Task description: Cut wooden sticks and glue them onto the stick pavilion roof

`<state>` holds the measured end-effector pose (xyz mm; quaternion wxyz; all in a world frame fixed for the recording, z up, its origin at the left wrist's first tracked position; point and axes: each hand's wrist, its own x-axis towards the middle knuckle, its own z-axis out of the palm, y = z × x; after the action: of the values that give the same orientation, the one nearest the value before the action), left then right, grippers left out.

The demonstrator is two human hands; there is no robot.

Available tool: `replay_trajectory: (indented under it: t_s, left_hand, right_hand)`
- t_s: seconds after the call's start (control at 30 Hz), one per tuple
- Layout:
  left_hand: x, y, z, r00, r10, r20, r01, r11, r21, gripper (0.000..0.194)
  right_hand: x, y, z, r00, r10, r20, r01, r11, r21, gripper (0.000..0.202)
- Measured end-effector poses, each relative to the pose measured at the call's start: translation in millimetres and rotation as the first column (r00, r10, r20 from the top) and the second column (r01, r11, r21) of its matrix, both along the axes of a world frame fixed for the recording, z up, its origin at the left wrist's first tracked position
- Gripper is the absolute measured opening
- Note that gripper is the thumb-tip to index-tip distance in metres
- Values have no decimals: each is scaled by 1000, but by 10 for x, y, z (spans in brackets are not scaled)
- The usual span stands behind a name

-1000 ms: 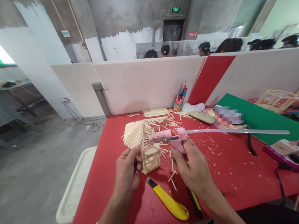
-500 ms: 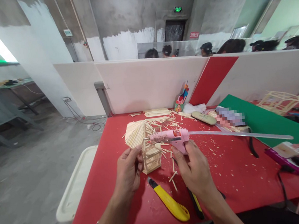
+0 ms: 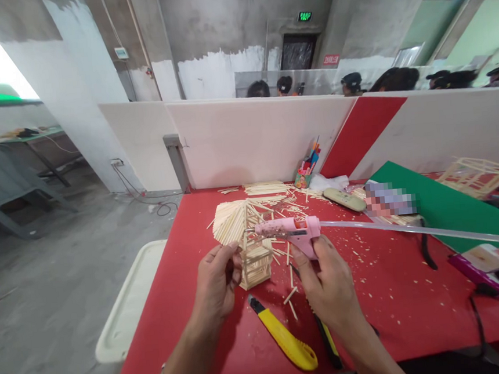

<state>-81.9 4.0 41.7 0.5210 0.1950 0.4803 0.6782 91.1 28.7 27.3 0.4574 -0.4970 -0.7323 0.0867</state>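
A small house model of wooden sticks stands upright on the red table. My left hand is closed at its left side, with thumb and forefinger pinched against an upright of the frame; the other fingertips are partly hidden. In my right hand is a pink hot glue gun, gripped by its handle. Its metal nozzle points left and reaches the upper part of the model, just above my left fingertips. A long clear glue stick juts from the gun's back end.
Close in front lies a yellow utility knife, with another cutter partly under my right wrist. Loose sticks and scraps cover the back. A pen cup, green board and purple power strip are around the right side.
The view has shifted a little, so everything sits slightly farther right. My hands, the glue gun and the model keep nearly the same places relative to each other.
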Motion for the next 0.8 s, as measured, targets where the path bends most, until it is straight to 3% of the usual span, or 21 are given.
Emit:
replay_trajectory:
  t_s: [0.33,0.8]
  left_hand:
    - [-50,-14,-19,991,-30,127,32,999,-14,25]
    - [-17,-8,-17,999,-28,19,28,1000,12,30]
  right_hand:
    - [-4,6,-10,1000,-6,1,6,1000,24,21]
    - [8,-8,10,996,-84,16,83,995,53,29]
